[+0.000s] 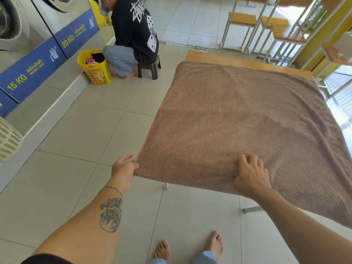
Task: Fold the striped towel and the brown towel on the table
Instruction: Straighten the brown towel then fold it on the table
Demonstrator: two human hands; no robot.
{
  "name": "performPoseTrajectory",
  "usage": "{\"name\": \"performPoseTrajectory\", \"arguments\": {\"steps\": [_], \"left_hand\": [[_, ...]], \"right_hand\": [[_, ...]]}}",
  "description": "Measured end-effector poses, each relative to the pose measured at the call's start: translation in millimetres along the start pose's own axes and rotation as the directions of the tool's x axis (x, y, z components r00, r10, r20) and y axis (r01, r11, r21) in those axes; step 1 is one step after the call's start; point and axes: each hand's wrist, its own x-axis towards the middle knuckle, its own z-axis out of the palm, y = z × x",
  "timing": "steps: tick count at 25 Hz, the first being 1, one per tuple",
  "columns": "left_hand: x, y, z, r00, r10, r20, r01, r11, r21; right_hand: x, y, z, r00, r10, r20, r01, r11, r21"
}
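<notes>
The brown towel point(238, 119), waffle-textured, lies spread flat over almost the whole wooden table point(228, 60); its near and right edges hang past the table. My left hand point(122, 171) pinches the towel's near left corner between thumb and fingers. My right hand point(249, 174) rests on the towel close to the near edge, its fingers curled and bunching the cloth. No striped towel is in view.
A person sits on a small dark stool point(149, 68) at the left beside a yellow laundry basket point(96, 67). Washing machines point(28, 25) line the far left. Metal-framed stools point(266, 25) stand behind the table. A white basket point(8, 140) is at the left edge.
</notes>
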Motion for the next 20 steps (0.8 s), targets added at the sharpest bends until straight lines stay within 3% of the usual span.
{"name": "performPoseTrajectory", "arguments": {"steps": [2, 6, 8, 11, 16, 20], "left_hand": [[-1.7, -8.2, -2.2, 0.998, -0.067, 0.007, 0.067, 0.997, -0.044], [-4.3, -26.6, -16.7, 0.984, -0.124, -0.129, 0.127, 0.992, 0.012], [-10.3, -21.8, -17.5, 0.984, -0.079, -0.158, 0.09, 0.994, 0.068], [-27.6, 7.9, 4.1, 0.987, 0.098, -0.124, -0.078, 0.984, 0.16], [-91.0, 79.2, 92.8, 0.913, 0.369, 0.174, -0.392, 0.911, 0.126], [-145.1, 112.4, 188.4, 0.819, 0.416, 0.396, -0.505, 0.85, 0.152]], "right_hand": [[-2.3, 4.7, 1.3, 1.0, 0.009, -0.029, -0.009, 1.0, -0.003], [-12.0, 12.9, 1.1, 0.999, 0.005, -0.036, -0.004, 1.0, 0.019], [-16.1, 16.8, -4.7, 1.0, 0.018, -0.015, -0.018, 0.999, 0.033], [-19.9, 23.9, -19.5, 0.998, 0.054, 0.038, -0.058, 0.992, 0.112], [-18.1, 64.8, -55.6, 0.994, 0.057, 0.096, -0.086, 0.938, 0.335], [-4.0, 136.1, -92.5, 0.992, 0.022, 0.121, -0.071, 0.905, 0.42]]}}
